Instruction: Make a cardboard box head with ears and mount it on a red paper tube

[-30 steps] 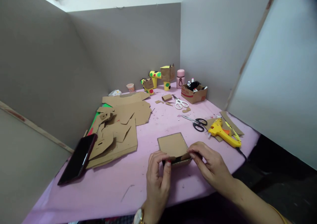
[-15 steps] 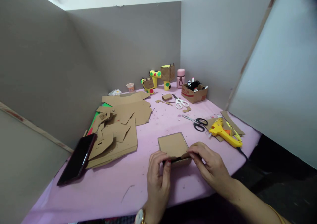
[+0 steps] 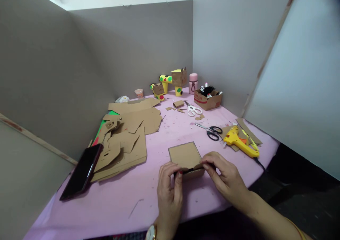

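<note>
A small cardboard box [image 3: 185,154] with a flat square top sits near the front of the table. Along its near edge runs a narrow cardboard strip with a dark line, and whether the strip is joined to the box is hard to see. My left hand [image 3: 170,185] pinches the left end of this edge between thumb and fingers. At the other end, my right hand [image 3: 224,174] is closed on the near right corner, thumb against fingertips. Both hands partly cover the strip and the box's front side.
Cut cardboard sheets [image 3: 132,149] and a phone [image 3: 81,172] lie left. To the right are black-handled scissors [image 3: 214,133], a yellow glue gun [image 3: 240,142] and its cord. Farther back are white scissors [image 3: 194,110], a box of supplies [image 3: 207,101], a pink bottle [image 3: 193,84] and cardboard animals [image 3: 178,79].
</note>
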`<state>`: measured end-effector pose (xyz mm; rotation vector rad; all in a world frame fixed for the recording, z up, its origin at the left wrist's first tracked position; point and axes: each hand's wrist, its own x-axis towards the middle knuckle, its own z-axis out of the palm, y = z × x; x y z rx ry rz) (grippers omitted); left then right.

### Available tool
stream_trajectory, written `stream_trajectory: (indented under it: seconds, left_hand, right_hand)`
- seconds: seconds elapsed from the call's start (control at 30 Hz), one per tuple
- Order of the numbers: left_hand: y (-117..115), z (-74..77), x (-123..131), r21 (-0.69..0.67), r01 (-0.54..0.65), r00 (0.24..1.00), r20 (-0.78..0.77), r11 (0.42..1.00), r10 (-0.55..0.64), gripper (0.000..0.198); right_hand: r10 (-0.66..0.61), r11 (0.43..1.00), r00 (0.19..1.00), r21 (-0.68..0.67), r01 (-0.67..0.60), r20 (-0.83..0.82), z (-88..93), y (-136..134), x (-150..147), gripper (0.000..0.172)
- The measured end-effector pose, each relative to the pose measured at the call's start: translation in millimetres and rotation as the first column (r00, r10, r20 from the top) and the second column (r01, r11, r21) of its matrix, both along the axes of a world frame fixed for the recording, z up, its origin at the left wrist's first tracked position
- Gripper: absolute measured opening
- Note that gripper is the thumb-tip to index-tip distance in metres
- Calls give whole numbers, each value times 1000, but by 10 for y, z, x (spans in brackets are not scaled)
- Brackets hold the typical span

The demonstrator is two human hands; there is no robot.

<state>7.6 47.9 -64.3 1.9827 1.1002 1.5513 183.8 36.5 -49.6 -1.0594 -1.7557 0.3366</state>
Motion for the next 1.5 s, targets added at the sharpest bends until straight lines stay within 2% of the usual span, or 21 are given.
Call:
stream_trajectory:
  seconds: [0.27,0.7,1.03,1.5]
  left_hand:
    - [9,9,27,17,-26,1000,-12,1000,26,19]
    - [-2,-6,42,64,-105,993,-55,992,109,18]
    - [20,0,26,145,-122,978,-148,982,144,17]
    - [31,-15,30,135,-141,975,-153,981,161,15]
  right_hand:
    - [41,998,999,-52,-42,-24,94,6,28,16]
    - [38,996,997,-80,-43,-64,80,5,27,14]
    - [37,996,998,-84,-42,-56,63,7,35,14]
    - [35,996,998,-80,-39,-56,64,3,40,14]
